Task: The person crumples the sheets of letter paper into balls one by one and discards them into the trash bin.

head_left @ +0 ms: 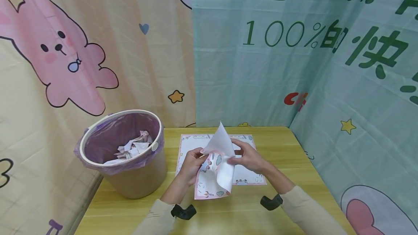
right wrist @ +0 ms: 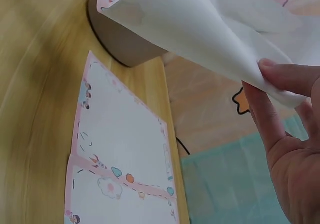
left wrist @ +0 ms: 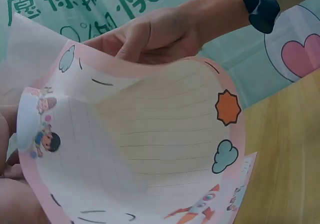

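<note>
Both hands hold a sheet of paper (head_left: 210, 186) up above the table, its white back bent and folded over. In the left wrist view, the sheet (left wrist: 165, 139) shows ruled lines and a pink border with a rocket, a sun and clouds. My left hand (head_left: 192, 164) pinches the left edge between thumb and fingers. Opposite it, my right hand (head_left: 249, 157) grips the right edge; the right wrist view shows thumb and fingers of this hand (right wrist: 292, 139) pinching the paper. Below, flat sheets (head_left: 248, 175) with the same border lie side by side, partly hidden.
A bin (head_left: 140, 182) with a purple liner stands at the table's left, with crumpled paper (head_left: 134, 149) inside. The wooden table (head_left: 277, 144) backs onto printed curtains (head_left: 241, 82). Each wrist wears a black device (head_left: 271, 202).
</note>
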`<state>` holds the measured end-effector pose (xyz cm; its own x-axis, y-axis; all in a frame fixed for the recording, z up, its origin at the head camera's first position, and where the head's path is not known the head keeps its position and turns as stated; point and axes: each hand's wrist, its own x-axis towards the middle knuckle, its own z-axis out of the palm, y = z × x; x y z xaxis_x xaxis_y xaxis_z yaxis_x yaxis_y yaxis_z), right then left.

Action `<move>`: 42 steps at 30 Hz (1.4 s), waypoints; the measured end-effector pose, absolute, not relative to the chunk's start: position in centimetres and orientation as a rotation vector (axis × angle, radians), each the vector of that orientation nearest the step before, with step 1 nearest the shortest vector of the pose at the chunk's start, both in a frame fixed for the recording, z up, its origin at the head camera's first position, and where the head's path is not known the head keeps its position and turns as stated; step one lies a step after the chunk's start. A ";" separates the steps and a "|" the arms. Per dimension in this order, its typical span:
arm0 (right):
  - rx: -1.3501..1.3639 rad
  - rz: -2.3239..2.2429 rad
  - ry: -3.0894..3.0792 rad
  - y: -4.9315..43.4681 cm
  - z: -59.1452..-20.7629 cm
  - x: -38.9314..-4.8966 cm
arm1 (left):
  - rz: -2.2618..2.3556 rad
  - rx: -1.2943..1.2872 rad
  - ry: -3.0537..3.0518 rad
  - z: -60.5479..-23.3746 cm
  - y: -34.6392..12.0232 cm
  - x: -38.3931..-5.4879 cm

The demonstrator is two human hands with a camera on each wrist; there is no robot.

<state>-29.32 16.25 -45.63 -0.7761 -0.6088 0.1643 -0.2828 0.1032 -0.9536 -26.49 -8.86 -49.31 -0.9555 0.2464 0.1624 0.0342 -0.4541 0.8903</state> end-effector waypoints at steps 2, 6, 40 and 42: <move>-0.883 -1.754 2.127 16.5 -45.9 -29.4 | 2.557 0.350 1.673 -48.8 -9.1 -26.5; -0.897 -1.794 2.189 17.0 -46.1 -29.6 | 2.525 0.284 1.880 -48.3 -9.5 -26.8; -1.028 -0.831 3.319 13.5 -44.7 -27.6 | 2.340 0.558 1.864 -47.5 -9.2 -25.8; -1.034 -0.787 3.327 13.5 -44.7 -27.4 | 2.333 0.502 1.937 -47.4 -8.9 -25.7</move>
<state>-27.38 13.47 -44.72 -0.7492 -0.4230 0.5097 -0.6065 0.7474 -0.2712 -25.70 -8.88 -47.36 -0.9445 0.2571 0.2047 0.1540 -0.2041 0.9668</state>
